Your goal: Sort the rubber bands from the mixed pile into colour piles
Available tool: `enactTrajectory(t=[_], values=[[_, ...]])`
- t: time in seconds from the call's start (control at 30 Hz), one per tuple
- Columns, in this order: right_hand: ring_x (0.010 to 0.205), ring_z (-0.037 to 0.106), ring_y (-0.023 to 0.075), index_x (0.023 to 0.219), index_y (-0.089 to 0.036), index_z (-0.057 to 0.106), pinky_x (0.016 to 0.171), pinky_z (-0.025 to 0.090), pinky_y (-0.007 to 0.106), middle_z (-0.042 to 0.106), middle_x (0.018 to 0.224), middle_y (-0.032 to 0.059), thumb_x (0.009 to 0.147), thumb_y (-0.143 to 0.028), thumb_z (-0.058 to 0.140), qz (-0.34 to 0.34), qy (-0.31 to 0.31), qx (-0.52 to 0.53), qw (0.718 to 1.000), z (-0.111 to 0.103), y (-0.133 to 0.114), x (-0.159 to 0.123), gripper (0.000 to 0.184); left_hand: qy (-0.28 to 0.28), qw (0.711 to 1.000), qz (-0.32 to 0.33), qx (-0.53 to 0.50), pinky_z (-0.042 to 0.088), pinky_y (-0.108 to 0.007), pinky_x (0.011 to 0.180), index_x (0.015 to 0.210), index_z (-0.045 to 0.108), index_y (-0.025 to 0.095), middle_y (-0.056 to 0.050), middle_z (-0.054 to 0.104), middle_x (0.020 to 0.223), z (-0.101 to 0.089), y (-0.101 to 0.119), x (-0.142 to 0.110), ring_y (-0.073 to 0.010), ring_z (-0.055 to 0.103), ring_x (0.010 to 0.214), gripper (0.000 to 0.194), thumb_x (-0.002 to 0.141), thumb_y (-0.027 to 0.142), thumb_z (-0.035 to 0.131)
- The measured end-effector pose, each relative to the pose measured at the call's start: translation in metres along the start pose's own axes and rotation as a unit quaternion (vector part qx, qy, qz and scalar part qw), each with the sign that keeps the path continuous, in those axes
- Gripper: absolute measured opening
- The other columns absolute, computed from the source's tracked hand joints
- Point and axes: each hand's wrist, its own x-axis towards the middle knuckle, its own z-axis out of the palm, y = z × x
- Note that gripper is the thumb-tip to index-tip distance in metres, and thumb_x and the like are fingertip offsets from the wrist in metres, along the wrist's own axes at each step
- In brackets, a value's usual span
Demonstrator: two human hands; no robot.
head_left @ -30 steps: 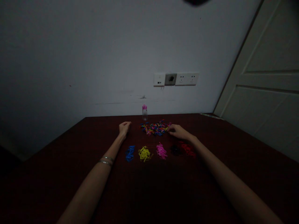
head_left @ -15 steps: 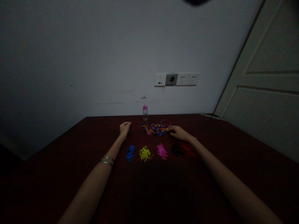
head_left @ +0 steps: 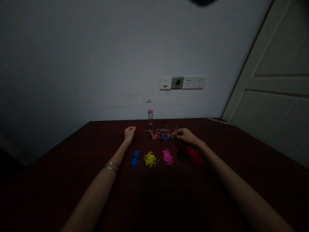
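Your right hand (head_left: 186,135) is at the messy heap of thin, many-coloured bands (head_left: 160,133); I can't tell its grip. Your left hand (head_left: 129,133) is curled up.

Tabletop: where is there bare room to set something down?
Outside the left forearm, outside the right forearm, and a strip between mixed pile and pink pile. Crowded: mixed pile's right edge, by the right hand, and where black pile meets red pile. Near middle: too dark.

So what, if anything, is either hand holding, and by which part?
Cannot be told: right hand at the mixed pile, grip unclear; left hand curled, palm hidden.
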Motion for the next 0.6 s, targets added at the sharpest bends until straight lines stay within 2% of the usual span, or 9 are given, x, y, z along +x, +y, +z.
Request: enactTrajectory(t=[0.27, 0.6], values=[[0.072, 0.061, 0.0144, 0.075, -0.017, 0.067, 0.068, 0.046, 0.023, 0.068, 0.077, 0.0019, 0.069, -0.016, 0.052, -0.015, 0.010, 0.018, 1.000, 0.0024, 0.0034, 0.0026, 0.017, 0.002, 1.000, -0.005, 0.000, 0.031, -0.019, 0.046, 0.069, 0.067, 0.011, 0.001, 0.051, 0.044, 0.0017, 0.0014, -0.0005, -0.0093, 0.044, 0.046, 0.025, 0.059, 0.033, 0.063], [0.066, 0.057, 0.0123, 0.078, -0.015, 0.065, 0.061, 0.043, 0.021, 0.064, 0.072, 0.0019, 0.067, -0.017, 0.049, -0.016, 0.024, 0.040, 0.999, 0.0015, -0.0003, 0.0013, 0.020, 0.001, 1.000, 0.009, -0.004, 0.033, -0.020, 0.047, 0.069, 0.068, 0.010, 0.000, 0.053, 0.046, 0.0016, -0.0053, 0.0046, -0.0094, 0.045, 0.047, 0.024, 0.059, 0.031, 0.063]])
